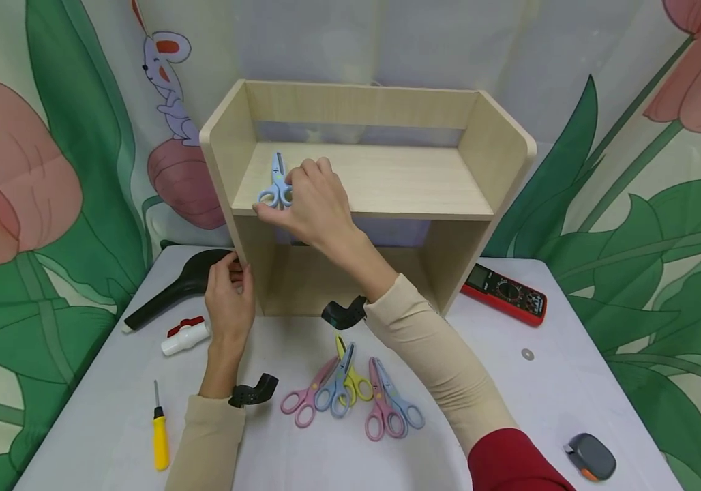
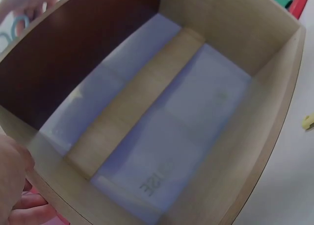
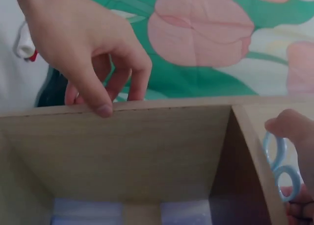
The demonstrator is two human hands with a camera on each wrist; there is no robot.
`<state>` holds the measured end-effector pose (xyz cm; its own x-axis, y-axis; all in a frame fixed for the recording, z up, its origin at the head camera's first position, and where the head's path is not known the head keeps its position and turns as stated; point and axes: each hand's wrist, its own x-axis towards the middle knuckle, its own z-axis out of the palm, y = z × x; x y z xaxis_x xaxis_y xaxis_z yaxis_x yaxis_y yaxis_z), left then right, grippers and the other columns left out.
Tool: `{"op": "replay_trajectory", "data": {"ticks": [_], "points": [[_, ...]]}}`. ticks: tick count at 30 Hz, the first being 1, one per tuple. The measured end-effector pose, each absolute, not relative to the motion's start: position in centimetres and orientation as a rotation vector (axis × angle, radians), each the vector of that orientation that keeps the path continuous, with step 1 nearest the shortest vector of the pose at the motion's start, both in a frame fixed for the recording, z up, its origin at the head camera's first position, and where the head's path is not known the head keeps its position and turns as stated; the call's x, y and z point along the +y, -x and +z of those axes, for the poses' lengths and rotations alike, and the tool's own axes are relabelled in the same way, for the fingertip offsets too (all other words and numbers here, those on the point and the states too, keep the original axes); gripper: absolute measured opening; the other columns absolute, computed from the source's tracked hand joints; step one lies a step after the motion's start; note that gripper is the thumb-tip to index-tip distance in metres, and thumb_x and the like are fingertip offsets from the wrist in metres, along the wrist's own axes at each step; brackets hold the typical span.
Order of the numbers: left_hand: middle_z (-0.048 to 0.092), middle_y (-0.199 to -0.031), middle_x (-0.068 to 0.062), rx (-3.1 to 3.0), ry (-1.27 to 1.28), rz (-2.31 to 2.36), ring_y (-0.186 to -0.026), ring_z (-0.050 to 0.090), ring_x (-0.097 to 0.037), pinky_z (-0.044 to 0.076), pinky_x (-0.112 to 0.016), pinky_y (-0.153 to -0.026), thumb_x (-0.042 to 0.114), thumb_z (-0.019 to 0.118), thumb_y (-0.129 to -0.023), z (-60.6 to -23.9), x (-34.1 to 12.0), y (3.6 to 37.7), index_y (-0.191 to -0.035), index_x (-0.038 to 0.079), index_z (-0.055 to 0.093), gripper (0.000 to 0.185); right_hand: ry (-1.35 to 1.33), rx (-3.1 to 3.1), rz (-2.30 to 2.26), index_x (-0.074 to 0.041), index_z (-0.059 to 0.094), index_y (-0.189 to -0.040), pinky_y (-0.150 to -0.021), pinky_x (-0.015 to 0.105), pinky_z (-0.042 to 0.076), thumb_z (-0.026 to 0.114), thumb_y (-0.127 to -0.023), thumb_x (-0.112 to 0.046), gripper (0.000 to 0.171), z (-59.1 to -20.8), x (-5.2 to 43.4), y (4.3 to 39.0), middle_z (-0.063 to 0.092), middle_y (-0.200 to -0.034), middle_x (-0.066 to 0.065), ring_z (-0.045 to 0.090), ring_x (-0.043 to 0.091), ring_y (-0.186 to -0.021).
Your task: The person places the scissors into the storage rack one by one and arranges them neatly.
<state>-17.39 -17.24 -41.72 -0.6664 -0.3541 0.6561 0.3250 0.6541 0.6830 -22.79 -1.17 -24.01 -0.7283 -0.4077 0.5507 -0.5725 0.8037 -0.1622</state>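
A light wooden shelf unit [image 1: 363, 181] stands at the back of the table. My right hand [image 1: 298, 198] reaches onto the left end of its upper board and pinches the handles of a pair of blue scissors [image 1: 277, 185], blades pointing to the back. In the right wrist view the blue scissors [image 3: 278, 165] show at the right beside a finger [image 3: 289, 127]. My left hand [image 1: 232, 276] grips the front edge of the shelf's left side panel; its fingers [image 3: 105, 105] curl over that edge. Several pastel scissors [image 1: 350, 392] lie on the table in front.
Left of the shelf lie a black curved tool [image 1: 179, 286], a white valve with a red handle [image 1: 185, 335] and a yellow screwdriver [image 1: 160, 433]. A red multimeter [image 1: 505, 293], a small washer [image 1: 527, 354] and a grey tape measure [image 1: 590, 455] lie to the right.
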Motion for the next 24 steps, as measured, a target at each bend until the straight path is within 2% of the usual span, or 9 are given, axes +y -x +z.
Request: {"op": "replay_trajectory", "data": {"ticks": [8, 15, 20, 24], "points": [[0.06, -0.109, -0.025, -2.068, -0.04, -1.04, -0.091, 0.067, -0.031, 0.06, -0.043, -0.077, 0.011, 0.061, -0.099, -41.7, -17.2, 17.4, -0.127, -0.005, 0.056, 0.033, -0.686, -2.694, 0.497, -0.012, 0.069, -0.119, -0.086, 0.029, 0.046, 0.065, -0.082, -0.072, 0.07, -23.6, -2.9, 24.3, 0.063, -0.118, 0.001, 0.05, 0.018, -0.104], [0.06, -0.109, -0.025, -2.071, -0.034, -1.047, -0.091, 0.067, -0.032, 0.06, -0.044, -0.079, 0.011, 0.062, -0.099, -41.8, -17.2, 17.3, -0.127, -0.005, 0.056, 0.033, -0.72, -2.69, 0.479, -0.016, 0.071, -0.12, -0.084, 0.03, 0.045, 0.062, -0.084, -0.072, 0.067, -23.9, -3.1, 24.3, 0.063, -0.117, 0.0, 0.052, 0.018, -0.101], [0.06, -0.109, -0.026, -2.063, -0.019, -1.044, -0.091, 0.067, -0.034, 0.061, -0.048, -0.078, 0.009, 0.061, -0.098, -41.8, -17.3, 17.4, -0.127, -0.007, 0.056, 0.033, -0.746, -2.687, 0.464, -0.017, 0.071, -0.125, -0.089, 0.033, 0.047, 0.061, -0.086, -0.07, 0.067, -23.8, -3.3, 24.2, 0.062, -0.124, 0.001, 0.055, 0.021, -0.107], [0.059, -0.109, -0.026, -2.07, -0.013, -1.047, -0.092, 0.067, -0.034, 0.061, -0.047, -0.08, 0.009, 0.061, -0.099, -41.7, -17.3, 17.4, -0.128, -0.006, 0.056, 0.033, -0.746, -2.651, 0.491, -0.015, 0.07, -0.125, -0.087, 0.032, 0.046, 0.063, -0.086, -0.069, 0.067, -23.8, -3.0, 24.0, 0.062, -0.124, 0.002, 0.054, 0.02, -0.108]]}}
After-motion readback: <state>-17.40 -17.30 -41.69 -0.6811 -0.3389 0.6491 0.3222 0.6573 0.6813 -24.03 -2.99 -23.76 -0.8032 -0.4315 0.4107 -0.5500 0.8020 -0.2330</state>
